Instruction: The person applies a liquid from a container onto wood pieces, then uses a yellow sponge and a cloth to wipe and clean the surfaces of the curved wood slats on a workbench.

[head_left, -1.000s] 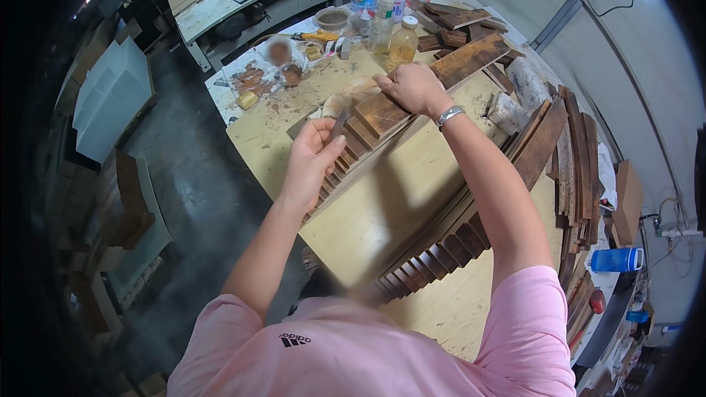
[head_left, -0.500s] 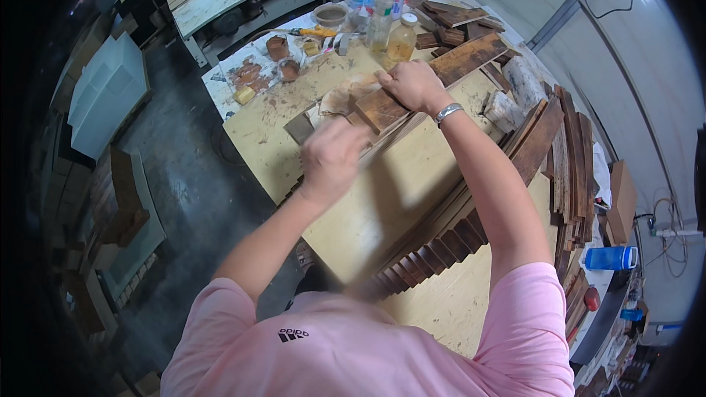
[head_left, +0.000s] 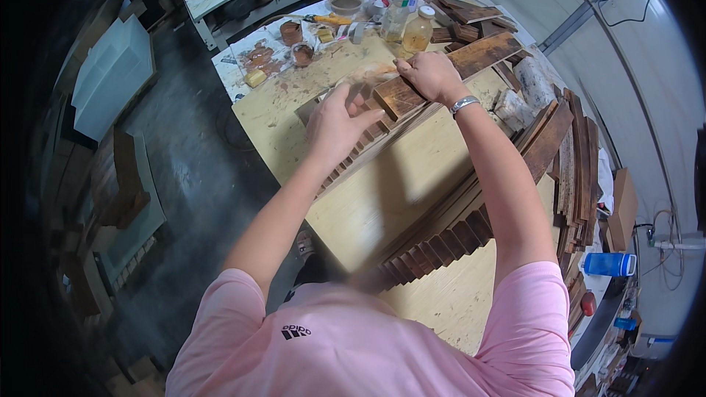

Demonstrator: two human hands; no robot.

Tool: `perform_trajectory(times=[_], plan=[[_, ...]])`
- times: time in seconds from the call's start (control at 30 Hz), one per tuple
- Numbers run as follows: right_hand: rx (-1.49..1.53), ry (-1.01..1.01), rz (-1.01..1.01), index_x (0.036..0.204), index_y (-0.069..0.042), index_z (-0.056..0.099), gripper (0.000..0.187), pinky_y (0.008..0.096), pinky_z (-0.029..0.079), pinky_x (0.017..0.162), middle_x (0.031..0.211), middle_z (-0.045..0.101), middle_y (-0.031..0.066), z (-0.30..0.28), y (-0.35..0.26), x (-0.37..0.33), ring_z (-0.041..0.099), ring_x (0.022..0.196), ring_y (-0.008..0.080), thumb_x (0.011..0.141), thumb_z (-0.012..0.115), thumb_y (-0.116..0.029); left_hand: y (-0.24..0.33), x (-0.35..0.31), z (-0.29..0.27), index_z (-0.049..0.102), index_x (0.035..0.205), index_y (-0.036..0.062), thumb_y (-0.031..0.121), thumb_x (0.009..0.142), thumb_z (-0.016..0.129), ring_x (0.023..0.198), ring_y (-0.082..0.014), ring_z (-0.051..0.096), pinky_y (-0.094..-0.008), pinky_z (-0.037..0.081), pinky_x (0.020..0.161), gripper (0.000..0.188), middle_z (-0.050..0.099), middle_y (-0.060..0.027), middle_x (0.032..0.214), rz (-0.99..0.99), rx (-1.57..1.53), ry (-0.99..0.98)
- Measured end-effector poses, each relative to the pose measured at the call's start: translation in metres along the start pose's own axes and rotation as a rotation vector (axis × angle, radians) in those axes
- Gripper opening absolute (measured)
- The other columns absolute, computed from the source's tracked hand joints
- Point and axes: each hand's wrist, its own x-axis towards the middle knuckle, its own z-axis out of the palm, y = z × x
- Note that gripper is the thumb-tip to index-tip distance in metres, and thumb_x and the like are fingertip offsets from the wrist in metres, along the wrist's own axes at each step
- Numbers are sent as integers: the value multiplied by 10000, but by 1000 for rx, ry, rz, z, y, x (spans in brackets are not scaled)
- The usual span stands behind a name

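A brown wooden plank [head_left: 482, 55] lies slantwise across the work table, on top of other long thin strips. My right hand [head_left: 435, 77], with a silver bracelet at its wrist, is closed over the plank near its left end. Just left of that end is my left hand [head_left: 334, 123], thumb and fingers apart; nothing shows between them, though the fingertips are partly hidden. Behind the left hand a pale crumpled sheet [head_left: 373, 72] is blurred. A row of short brown wood pieces [head_left: 434, 254] runs along the table nearer to me.
Jars and bottles, among them a jar of yellowish liquid [head_left: 418, 31], stand beyond the plank. A bowl [head_left: 346, 4] and a yellow-handled tool [head_left: 327, 20] lie at the far left. Stacked dark planks [head_left: 581, 162] and a blue bottle [head_left: 609, 264] are at the right.
My left hand has gone from a blurred, closed shape to spread fingers beside the plank's end. The right hand keeps its hold on the plank. The whole view has shifted slightly.
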Motion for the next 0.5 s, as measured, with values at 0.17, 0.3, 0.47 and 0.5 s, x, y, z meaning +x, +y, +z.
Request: perform_trajectory(times=[0.17,0.3,0.47,0.5], plan=[[26,-30,30,858,-32,754,614,486,457,999,930,717,240,-1,6,2,670,978,407,973,432,-542,-21,4,-2,669,1117,33,203,766,866,864,-156,623,-319,514,774,437,663,-47,961,142,-156,20],[221,-16,-133,1166,-74,726,692,468,388,1102,1226,660,247,-11,-1,-5,580,1209,390,850,606,-677,-61,7,2,686,1095,2,146,801,842,912,-125,591,-291,489,795,363,630,-39,966,3,-527,-137],[88,-130,-517,1485,-173,509,1002,474,297,1174,1404,575,146,-31,-24,-30,469,1354,350,599,897,-432,-62,2,-1,688,1135,9,48,834,800,849,-99,587,-257,476,785,323,625,-2,955,-38,-703,-157],[65,-168,-512,1474,-180,514,990,475,295,1172,1387,581,133,-29,-26,-31,475,1346,344,588,903,-393,-63,1,0,686,1140,14,35,838,795,845,-88,578,-242,474,766,322,612,4,967,-26,-707,-166]])
